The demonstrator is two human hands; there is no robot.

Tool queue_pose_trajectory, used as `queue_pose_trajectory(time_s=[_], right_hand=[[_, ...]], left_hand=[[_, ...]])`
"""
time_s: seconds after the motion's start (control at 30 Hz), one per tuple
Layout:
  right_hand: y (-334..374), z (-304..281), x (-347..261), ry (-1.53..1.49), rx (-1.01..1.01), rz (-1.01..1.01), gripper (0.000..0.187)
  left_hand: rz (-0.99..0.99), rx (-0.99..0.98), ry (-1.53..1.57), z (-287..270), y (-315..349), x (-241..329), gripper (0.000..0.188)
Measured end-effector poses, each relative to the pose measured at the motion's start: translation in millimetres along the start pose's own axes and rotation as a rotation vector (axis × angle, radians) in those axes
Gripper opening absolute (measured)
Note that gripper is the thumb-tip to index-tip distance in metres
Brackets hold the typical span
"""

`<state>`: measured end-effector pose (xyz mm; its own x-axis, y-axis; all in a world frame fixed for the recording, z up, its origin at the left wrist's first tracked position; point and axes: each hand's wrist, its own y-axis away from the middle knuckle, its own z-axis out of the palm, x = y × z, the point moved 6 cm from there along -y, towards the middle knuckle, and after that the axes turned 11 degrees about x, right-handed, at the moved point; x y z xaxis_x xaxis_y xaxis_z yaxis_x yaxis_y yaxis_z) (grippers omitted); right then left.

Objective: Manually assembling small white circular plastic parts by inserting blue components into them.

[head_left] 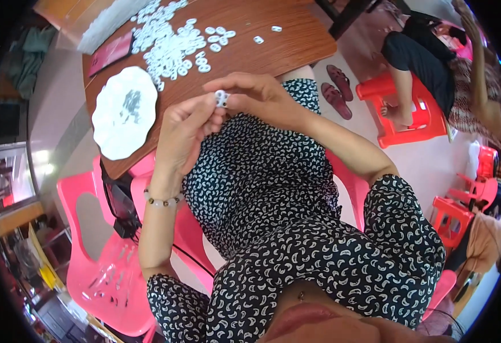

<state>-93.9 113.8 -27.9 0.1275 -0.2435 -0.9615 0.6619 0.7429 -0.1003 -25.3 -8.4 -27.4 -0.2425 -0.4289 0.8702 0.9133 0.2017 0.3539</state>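
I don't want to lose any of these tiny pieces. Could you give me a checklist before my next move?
1. Small white piece held: ok, pinched in the fingers of the left hand.
2. Right hand gripping it too: cannot tell; it is right at the piece.
3. More white pieces at hand: ok, heaped on the table.
4. All gathered: not ok, two loose pieces lie well right of the heap.
5. Dark bits kept together: ok, in a patch on the white scalloped plate.
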Motion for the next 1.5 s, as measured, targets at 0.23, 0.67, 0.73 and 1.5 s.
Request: queue_pose_trajectory(time_s=[0.23,0.67,0.73,1.5], right_hand=[[-2.6,-1.7,4.2,0.024,0.032,-0.111,0.037],[-0.6,3.3,6.6,0.03,-0.016,-0.097,0.038],[0.6,4.4,6.6,0.005,-0.018,-0.092,0.038],[3.1,2.4,4.6,-0.052,-0.002,-0.107,0.036]], left_hand=[[0.017,-0.02,0.013,-0.7,0.1,-0.6,0.025],[-0.005,-0.031,0.038,-1.9,4.4,-4.3,0.026],[0.001,-0.034,0.082,-2.2,4.9,-6.4,0.026],[-0.096,0.005,0.166,1.6,5.3,-14.5,0.023]])
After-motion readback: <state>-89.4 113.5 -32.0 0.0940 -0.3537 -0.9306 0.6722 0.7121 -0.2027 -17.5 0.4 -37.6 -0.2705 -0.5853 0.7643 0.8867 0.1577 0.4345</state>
